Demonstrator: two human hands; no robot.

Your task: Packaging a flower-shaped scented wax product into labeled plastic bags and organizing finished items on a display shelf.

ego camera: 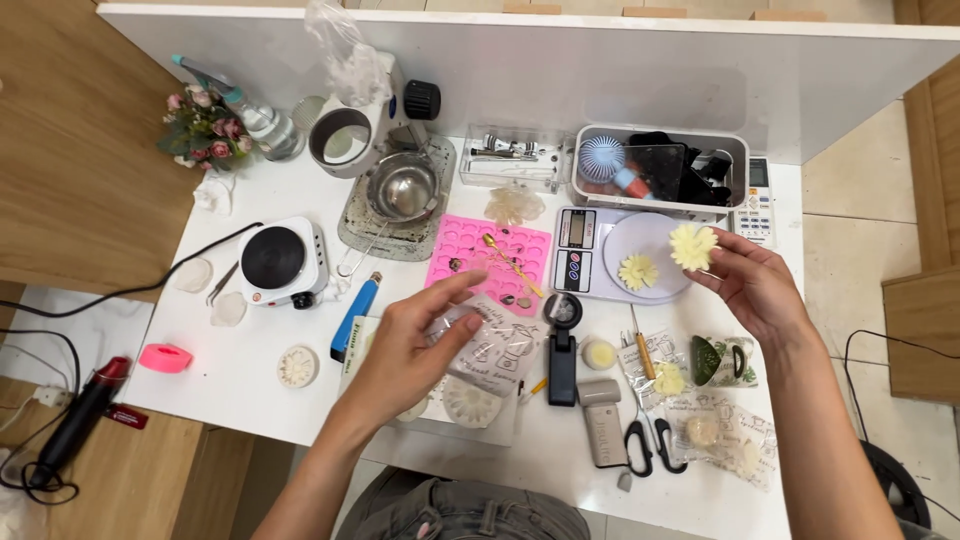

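A pale yellow flower shape is pinched in the fingertips of the right hand, raised just above the white scale. A second flower shape lies on the scale plate, to the left of and below the held one; the right hand is the nearer.

A clear printed bag is gripped by the left hand over the white surface, with its long axis running from lower left to upper right.

Containers: the white bin holds a small fan and dark items; the steel pot appears empty; the pink mould carries a gold spoon.
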